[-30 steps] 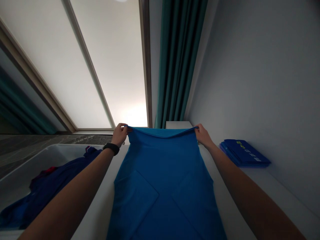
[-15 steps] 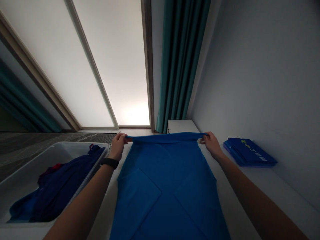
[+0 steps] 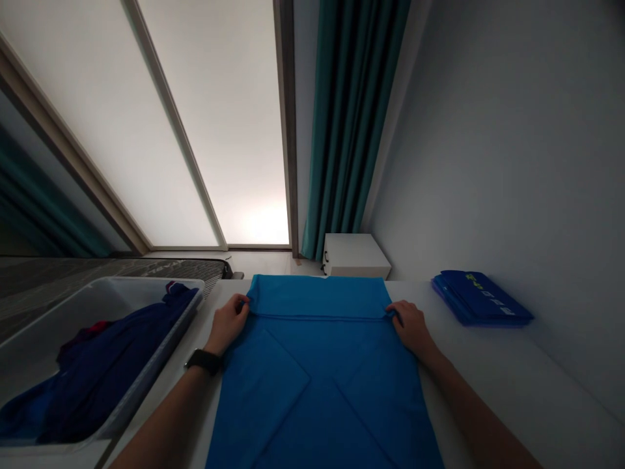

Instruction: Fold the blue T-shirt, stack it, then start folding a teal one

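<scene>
A bright blue garment lies flat on the white table in front of me, its sleeves folded inward. Its far end is folded back toward me, making a band across the top. My left hand, with a black watch on the wrist, pinches the left end of that fold. My right hand grips the right end of the same fold. Both hands rest low on the table.
A white bin at the left holds dark blue and red clothes. A folded stack of blue garments lies at the right by the wall. Beyond the table stand a small white cabinet, a teal curtain and a window.
Both hands came down and toward me with the garment's far edge, which was held up in the air before. That edge now lies folded over on the garment.
</scene>
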A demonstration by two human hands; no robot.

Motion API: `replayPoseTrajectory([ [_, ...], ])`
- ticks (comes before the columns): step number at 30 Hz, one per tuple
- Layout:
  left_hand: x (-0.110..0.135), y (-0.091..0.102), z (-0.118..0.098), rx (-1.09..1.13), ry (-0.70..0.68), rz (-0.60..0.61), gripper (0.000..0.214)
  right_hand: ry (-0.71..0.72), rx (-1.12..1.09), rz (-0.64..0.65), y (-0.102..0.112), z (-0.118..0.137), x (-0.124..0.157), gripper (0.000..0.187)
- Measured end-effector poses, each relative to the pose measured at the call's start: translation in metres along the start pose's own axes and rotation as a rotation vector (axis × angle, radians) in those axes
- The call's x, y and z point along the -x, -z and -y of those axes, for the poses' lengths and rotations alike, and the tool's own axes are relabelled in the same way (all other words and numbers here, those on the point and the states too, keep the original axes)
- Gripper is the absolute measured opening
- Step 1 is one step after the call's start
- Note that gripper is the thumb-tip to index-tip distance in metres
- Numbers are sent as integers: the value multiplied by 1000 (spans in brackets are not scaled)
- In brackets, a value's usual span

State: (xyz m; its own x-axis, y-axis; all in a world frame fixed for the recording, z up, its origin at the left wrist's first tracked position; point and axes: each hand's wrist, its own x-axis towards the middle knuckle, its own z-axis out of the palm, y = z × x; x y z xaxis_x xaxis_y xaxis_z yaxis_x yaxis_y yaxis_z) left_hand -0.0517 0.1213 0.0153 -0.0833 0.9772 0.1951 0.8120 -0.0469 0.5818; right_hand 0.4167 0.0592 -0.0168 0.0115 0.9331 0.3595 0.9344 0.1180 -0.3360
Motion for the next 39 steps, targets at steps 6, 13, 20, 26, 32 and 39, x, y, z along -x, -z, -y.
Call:
replayPoseTrajectory([
  [6, 7, 6, 6, -20, 26, 77, 23, -72, -94, -1, 1, -2, -4, 36],
  [13, 10, 11, -4, -27, 71, 54, 43, -268, -280, -72, 6, -2, -8, 31],
  [20, 7, 10, -1, -82, 27, 35, 32, -130, -64, 4, 4, 5, -6, 32],
  [26, 12, 13, 4, -73, 39, 57, 32, -64, -18, 25, -2, 3, -16, 30],
  [32, 15, 17, 5, 147, 62, 59, 39, -145, -183, 5, 4, 3, -25, 31],
  [39, 17, 29, 4, 235, 91, 73, 39, -194, -327, 4, 24, 1, -21, 31],
])
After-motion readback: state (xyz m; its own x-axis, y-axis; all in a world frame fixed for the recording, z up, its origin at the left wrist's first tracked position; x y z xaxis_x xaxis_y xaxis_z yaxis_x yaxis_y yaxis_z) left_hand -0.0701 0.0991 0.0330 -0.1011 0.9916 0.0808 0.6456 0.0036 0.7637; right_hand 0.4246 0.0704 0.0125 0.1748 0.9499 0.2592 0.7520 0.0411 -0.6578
